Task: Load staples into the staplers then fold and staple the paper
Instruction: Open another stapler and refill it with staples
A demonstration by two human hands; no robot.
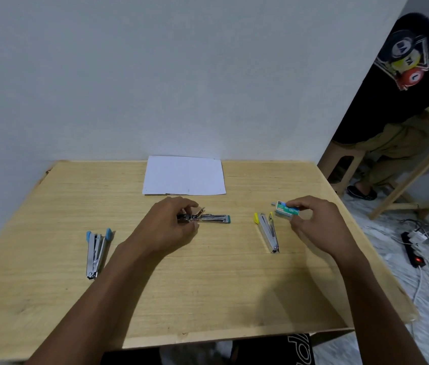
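Wood table (208, 299) against white wall | paper (184, 175) at 12 o'clock, blue stapler (97, 252) at 9, yellow stapler (268, 231) at 3, both lying apart from the hands | left hand (172, 226) pinches green stapler's (212, 218) hinge end, centre | right hand (313, 222) pinches staple box (285, 209) just beyond yellow stapler | seated person (403, 101) at 2.

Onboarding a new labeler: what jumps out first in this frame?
Two hands at table centre: the left hand grips the hinge end of the green stapler, the right hand holds a staple box just above the yellow stapler. A blue stapler lies open at the left, and white paper sits at the far edge by the wall.
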